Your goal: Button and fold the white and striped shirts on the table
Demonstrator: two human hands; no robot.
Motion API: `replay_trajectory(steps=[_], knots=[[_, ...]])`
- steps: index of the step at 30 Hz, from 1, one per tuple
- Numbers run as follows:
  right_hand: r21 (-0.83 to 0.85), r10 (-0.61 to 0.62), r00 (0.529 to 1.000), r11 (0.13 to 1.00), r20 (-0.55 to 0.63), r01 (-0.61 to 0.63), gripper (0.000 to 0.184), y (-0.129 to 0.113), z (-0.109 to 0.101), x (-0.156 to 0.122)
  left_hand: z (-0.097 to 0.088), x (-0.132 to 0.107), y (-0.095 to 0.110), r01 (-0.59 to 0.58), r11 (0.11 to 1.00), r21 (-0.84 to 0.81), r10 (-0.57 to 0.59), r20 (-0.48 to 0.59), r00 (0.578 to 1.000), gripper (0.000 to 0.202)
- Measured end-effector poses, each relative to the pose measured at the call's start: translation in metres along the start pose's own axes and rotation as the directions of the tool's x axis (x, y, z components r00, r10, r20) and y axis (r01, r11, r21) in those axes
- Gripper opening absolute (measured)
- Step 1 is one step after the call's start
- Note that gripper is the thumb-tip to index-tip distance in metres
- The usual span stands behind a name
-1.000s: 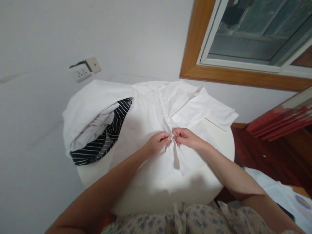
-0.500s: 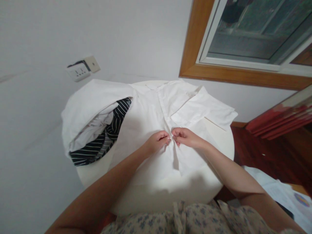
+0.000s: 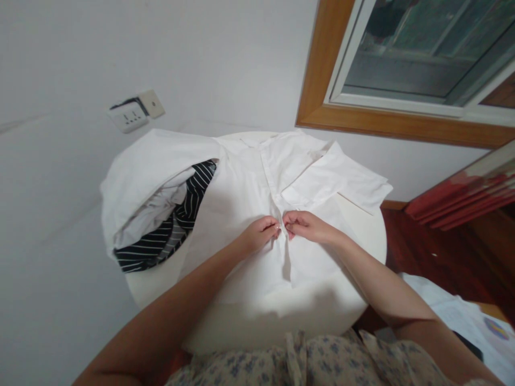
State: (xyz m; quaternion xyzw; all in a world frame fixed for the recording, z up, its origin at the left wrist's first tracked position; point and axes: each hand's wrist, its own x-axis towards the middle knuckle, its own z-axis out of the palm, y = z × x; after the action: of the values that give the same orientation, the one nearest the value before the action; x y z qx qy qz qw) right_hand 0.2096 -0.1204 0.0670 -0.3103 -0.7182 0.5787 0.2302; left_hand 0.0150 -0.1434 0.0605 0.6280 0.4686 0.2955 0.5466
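Observation:
A white short-sleeved shirt lies spread over a round white table, its front strip running down the middle. My left hand pinches the front edge from the left. Close against it, my right hand is closed on the same strip from the right. The fingertips of both hands almost meet, and the cloth below them stands up in a small fold. Any button between the fingers is too small to make out.
Left of the shirt sits a heap of clothes, with white cloth over black-and-white striped cloth. Behind the table are a wall with a socket and a wood-framed window. A red curtain and printed white material are at right.
My fingers have shifted slightly on the front strip, and the lower fold of the shirt has moved a little to the left. Both hands keep their hold.

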Motion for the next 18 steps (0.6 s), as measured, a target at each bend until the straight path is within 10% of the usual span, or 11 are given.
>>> replay_trajectory(steps=[18], knots=[[-0.011, 0.004, 1.0, 1.0, 0.026, -0.004, 0.041, 0.0011, -0.0014, 0.0041, -0.0023, 0.0025, -0.0082, -0.052, 0.995, 0.089, 0.052, 0.009, 0.999, 0.025]])
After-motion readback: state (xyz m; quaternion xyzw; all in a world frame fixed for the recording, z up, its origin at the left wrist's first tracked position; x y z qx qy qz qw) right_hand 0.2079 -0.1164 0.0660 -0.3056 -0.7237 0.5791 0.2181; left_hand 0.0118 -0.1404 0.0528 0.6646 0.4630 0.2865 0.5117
